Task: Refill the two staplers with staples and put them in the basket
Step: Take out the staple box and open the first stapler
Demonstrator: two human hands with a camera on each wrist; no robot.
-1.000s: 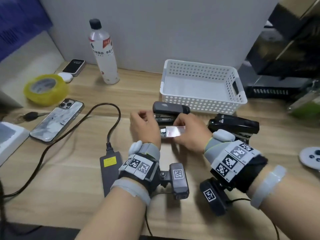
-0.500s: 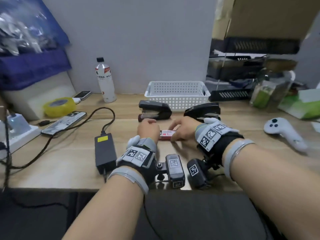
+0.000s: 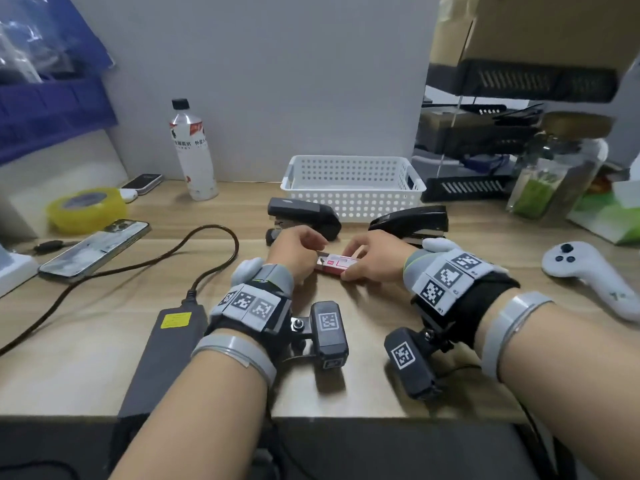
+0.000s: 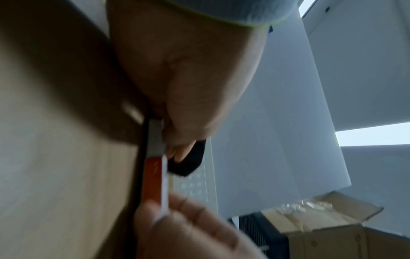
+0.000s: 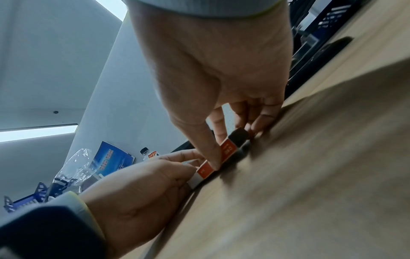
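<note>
A small red and white staple box (image 3: 335, 265) lies on the wooden desk between my hands. My left hand (image 3: 300, 250) pinches its left end, where a grey inner tray (image 4: 156, 138) shows. My right hand (image 3: 371, 258) holds the right end, thumb on the near side (image 5: 211, 157). Two black staplers stand just beyond: one (image 3: 302, 215) behind my left hand, the other (image 3: 412, 221) behind my right. The white perforated basket (image 3: 353, 187) sits behind both staplers; nothing shows inside it.
A water bottle (image 3: 192, 150), yellow tape roll (image 3: 86, 209), two phones (image 3: 95, 249) and a black power brick (image 3: 166, 351) with its cable lie to the left. A white game controller (image 3: 588, 278) lies right, with a glass jar (image 3: 554, 174) and black trays behind.
The head view has pulled back and risen. Both hands stay on the staple box, which now lies lower on the desk, nearer me and away from the left stapler.
</note>
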